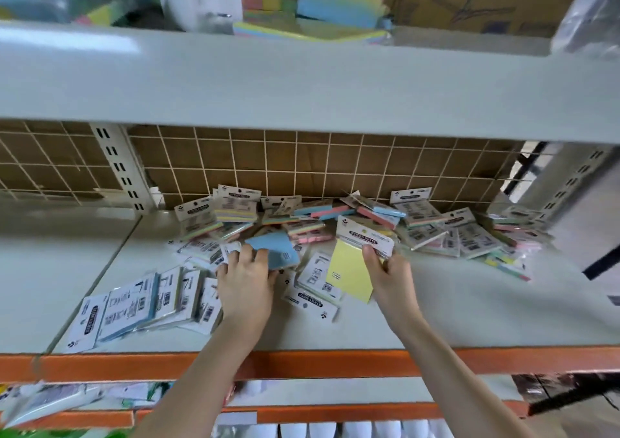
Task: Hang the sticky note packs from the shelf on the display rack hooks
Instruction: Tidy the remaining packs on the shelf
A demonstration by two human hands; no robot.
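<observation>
Several sticky note packs lie in a loose pile (369,219) along the back of the grey shelf (453,310). My right hand (389,270) pinches a yellow pack (349,270) by its white header card, lifted and tilted above the shelf. My left hand (246,276) holds a blue pack (275,249) among packs lying flat on the shelf. More packs lie in an overlapping row (141,307) at the front left. No display hooks are in view.
A wire grid panel (302,166) backs the shelf, with slotted uprights (117,166) at left and right. The upper shelf (302,78) overhangs close above and carries paper pads and cardboard boxes. An orange shelf edge (335,364) runs below my forearms.
</observation>
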